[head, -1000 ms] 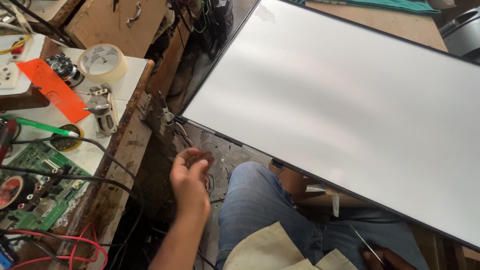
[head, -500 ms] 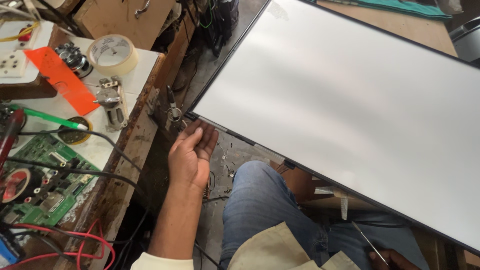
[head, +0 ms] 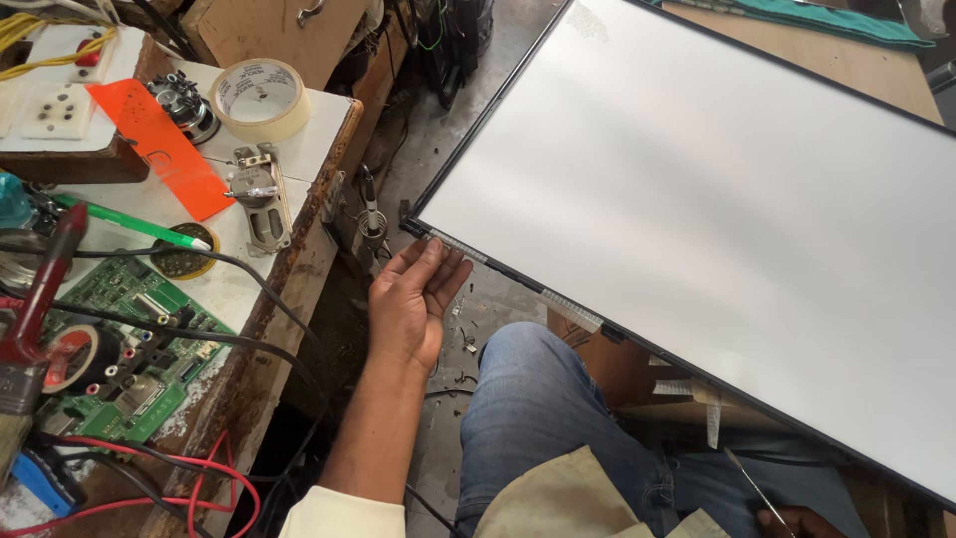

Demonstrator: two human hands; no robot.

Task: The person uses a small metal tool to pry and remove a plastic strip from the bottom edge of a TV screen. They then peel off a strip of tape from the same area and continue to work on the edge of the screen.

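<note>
I am observing the left hand (head: 410, 304) reaching palm-up to the lower left corner of the large white display panel (head: 697, 199), its grip apart, fingertips (head: 438, 261) touching the panel's edge at about one o'clock from the palm, apparently to steady it. The panel is lying tilted across the person's knee (head: 533, 384), which is propping it. The right hand (head: 797, 520) is showing at the five o'clock corner, gripping a thin tool; its closure I cannot tell. A masking tape roll (head: 261, 98) is sitting on the worktop (head: 309, 139).
</note>
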